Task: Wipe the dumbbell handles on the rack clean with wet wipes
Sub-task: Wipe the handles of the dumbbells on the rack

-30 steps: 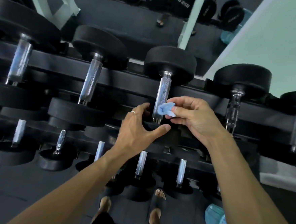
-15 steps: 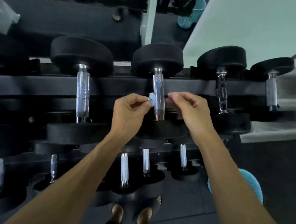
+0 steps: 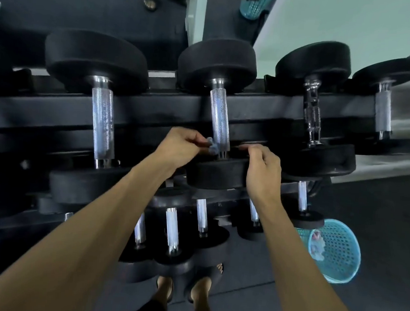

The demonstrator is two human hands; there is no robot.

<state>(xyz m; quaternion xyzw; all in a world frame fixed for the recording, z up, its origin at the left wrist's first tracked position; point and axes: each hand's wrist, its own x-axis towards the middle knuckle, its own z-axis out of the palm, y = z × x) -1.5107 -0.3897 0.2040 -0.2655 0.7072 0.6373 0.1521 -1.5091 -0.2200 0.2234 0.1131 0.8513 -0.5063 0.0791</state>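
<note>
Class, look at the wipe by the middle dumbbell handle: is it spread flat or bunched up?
Bunched up: the wipe is a small wad pinched by the left hand.

Teal mesh basket (image 3: 337, 257) on floor (image 3: 365, 203)

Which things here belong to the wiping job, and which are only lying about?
Job:
- wet wipe, pinched by left hand
- middle dumbbell handle
- right hand, beside the handle
- rack

Lying about:
- turquoise basket
- lower dumbbells

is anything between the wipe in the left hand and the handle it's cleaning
Nothing visible. The left hand pinches the wet wipe right against the lower end of the middle dumbbell handle; the right hand sits on the other side.
</note>
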